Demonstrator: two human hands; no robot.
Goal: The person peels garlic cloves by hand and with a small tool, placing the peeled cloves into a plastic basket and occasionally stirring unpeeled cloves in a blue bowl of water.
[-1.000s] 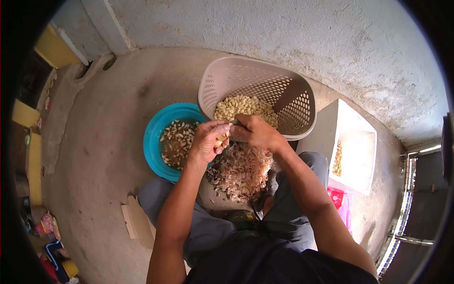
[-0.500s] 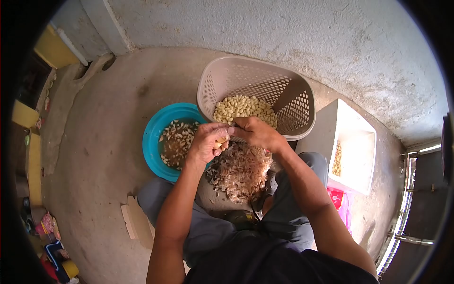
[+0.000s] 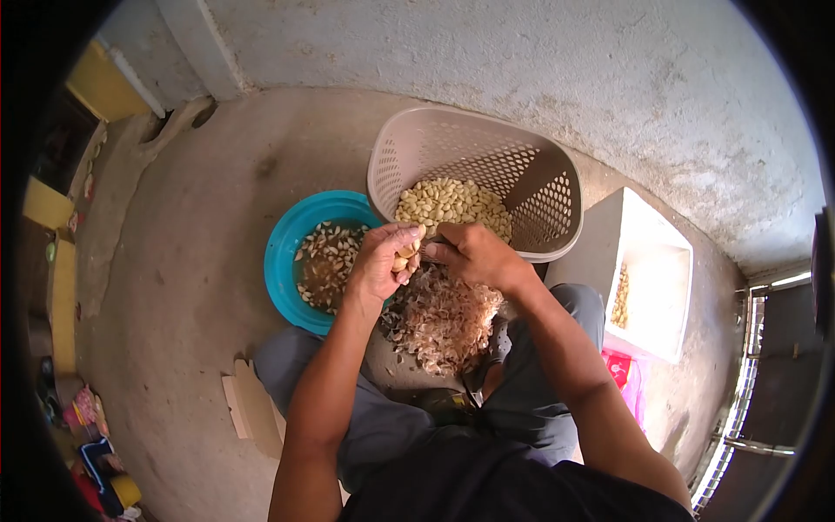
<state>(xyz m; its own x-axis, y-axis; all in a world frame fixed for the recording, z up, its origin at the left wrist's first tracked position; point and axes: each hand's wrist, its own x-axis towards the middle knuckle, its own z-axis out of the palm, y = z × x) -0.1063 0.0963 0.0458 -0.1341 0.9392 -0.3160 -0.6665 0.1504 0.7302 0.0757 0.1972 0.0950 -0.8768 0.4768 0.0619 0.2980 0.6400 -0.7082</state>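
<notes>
My left hand is closed around garlic cloves, held over the heap of papery garlic skins between my knees. My right hand is pinched at the same clove, fingertips against the left hand; what it holds beyond that is hidden. Behind the hands a tilted beige plastic basket holds peeled pale cloves. To the left a blue basin holds cloves soaking in brownish water.
A white foam box with some cloves inside stands at the right, a pink bag beside it. Cardboard pieces lie by my left leg. A rough concrete wall rises behind; clutter lines the far left.
Both hands stay together over the skins, shifting only slightly; the fingers have worked at the clove, which now shows more between the left thumb and fingers.
</notes>
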